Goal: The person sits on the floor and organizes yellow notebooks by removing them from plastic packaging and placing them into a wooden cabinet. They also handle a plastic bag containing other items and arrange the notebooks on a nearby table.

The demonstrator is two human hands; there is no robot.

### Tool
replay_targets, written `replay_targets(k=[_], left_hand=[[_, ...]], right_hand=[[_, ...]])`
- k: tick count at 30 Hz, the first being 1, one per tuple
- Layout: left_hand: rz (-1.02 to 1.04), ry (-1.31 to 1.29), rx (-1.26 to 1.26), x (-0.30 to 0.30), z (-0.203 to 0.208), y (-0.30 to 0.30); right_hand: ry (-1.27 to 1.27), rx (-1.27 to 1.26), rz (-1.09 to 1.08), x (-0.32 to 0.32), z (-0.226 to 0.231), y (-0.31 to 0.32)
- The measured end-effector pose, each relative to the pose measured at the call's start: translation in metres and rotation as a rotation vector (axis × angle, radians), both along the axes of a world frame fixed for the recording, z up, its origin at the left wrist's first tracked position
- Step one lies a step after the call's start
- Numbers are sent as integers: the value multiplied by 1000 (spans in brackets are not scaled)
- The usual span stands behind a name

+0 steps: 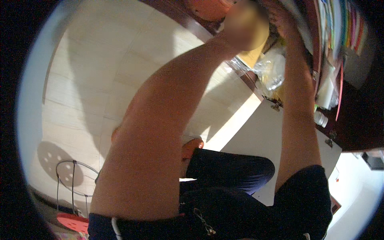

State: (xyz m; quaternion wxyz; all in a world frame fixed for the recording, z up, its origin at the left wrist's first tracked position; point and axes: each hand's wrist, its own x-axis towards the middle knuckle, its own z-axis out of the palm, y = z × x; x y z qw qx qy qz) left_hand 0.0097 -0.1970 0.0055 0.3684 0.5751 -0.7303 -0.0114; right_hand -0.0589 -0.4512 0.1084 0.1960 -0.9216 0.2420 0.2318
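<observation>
Fingers (275, 17) of two hands (243, 32) near one flat yellow piece (252, 58)

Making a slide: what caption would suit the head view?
Left forearm and right forearm stretch either side of clear plastic packaging, near a white panel.

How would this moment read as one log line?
left hand: blurred, grip unclear | right hand: near left hand, grip unclear | nearby: clear plastic, flat yellow item
</observation>
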Motion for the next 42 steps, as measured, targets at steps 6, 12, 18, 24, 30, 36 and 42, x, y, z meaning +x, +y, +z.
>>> replay_targets(k=[6,12,18,24,30,36,42], left_hand=[[-80,-46,242,16,16,10],[-80,-13,213,12,21,9],[-108,-6,170,17,24,16],[-113,-97,185,27,28,22],[-139,-191,337,22,52,22],[-120,-231,281,23,46,23],[-142,-228,248,25,43,21]], right_hand=[[-582,-224,-415,-35,-15,192],[-593,-430,-570,-111,-31,212],[-335,-805,-691,-224,-2,108],[52,-559,-965,-184,21,141],[133,-368,-885,-183,-58,212],[-1,-246,-874,-173,-79,263],[-31,-285,-1071,-172,-54,271]])
